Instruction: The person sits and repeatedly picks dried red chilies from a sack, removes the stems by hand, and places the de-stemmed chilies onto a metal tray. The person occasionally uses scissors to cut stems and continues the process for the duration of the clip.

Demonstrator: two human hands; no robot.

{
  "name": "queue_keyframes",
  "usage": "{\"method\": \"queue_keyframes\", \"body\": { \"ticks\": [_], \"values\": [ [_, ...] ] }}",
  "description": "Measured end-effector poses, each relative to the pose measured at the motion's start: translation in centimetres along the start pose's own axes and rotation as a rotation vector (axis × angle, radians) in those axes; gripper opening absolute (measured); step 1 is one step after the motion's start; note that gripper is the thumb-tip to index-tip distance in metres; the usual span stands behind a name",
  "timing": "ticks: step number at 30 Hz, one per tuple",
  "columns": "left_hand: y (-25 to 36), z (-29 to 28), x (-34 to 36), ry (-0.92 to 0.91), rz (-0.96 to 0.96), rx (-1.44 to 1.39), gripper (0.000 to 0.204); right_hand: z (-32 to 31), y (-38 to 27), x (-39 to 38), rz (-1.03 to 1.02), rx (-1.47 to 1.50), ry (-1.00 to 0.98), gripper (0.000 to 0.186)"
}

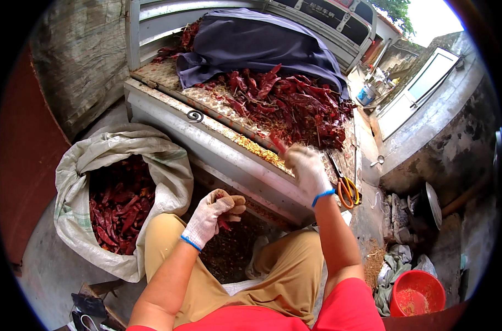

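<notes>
My left hand, in a white knit glove with a blue cuff, is above my lap, its fingers closed around dried red chilies. Farther off, my right hand, gloved alike and slightly blurred, is at the truck bed's edge with a dried red chili sticking out from its fingers. Just beyond it lies a heap of dried red chilies, partly under a dark purple cloth. To my left, a white woven sack with a rolled-down rim holds more dried chilies.
Scissors with orange handles lie on the bed's right side. Yellow seeds line its near edge. A red basin stands at lower right beside crumpled bags. Scraps litter the ground between my legs.
</notes>
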State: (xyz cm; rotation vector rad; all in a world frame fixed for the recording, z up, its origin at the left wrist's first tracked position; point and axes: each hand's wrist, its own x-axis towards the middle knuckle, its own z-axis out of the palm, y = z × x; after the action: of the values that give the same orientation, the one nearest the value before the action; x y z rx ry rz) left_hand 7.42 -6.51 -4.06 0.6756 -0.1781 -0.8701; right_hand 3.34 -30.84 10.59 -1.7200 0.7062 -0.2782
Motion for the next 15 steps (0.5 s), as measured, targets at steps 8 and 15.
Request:
{"method": "queue_keyframes", "body": {
  "ticks": [8, 15],
  "values": [
    [-0.7, -0.3, 0.4, 0.044, 0.086, -0.131, 0.014, 7.6, 4.1, -8.7, -0.561, -1.083, -0.181, 0.022],
    [-0.6, 0.9, 0.5, 0.073, 0.097, -0.081, 0.021, 7.8, 4.9, -9.1, -0.667, -1.059, -0.237, 0.025]
  ]
}}
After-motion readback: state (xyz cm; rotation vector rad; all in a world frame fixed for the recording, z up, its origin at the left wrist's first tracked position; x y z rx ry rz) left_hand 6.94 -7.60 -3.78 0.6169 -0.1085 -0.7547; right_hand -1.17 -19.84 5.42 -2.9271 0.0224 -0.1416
